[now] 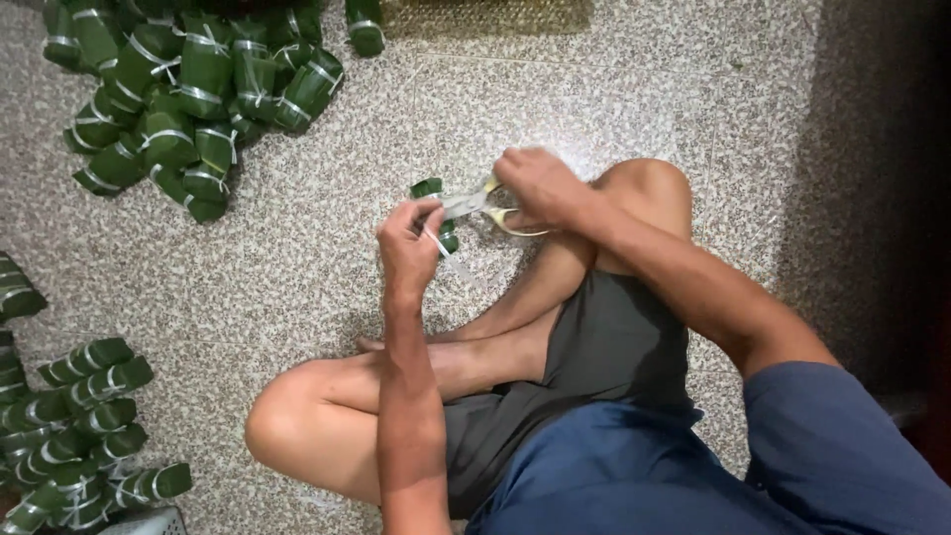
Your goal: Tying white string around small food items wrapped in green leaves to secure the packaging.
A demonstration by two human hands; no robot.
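From the head camera, I am watching a person sitting cross-legged on the speckled stone floor (634,89). The left hand (408,243) is closing around a small green leaf-wrapped parcel tied with pale string (428,188), holding it up in front of the knees and pulling its loose string taut. The right hand (540,186) is gripping yellow-handled scissors (485,206), blades reaching to that string. A pile of finished green parcels (193,89) is lying well apart at upper left, and another heap (79,426) is sitting at lower left.
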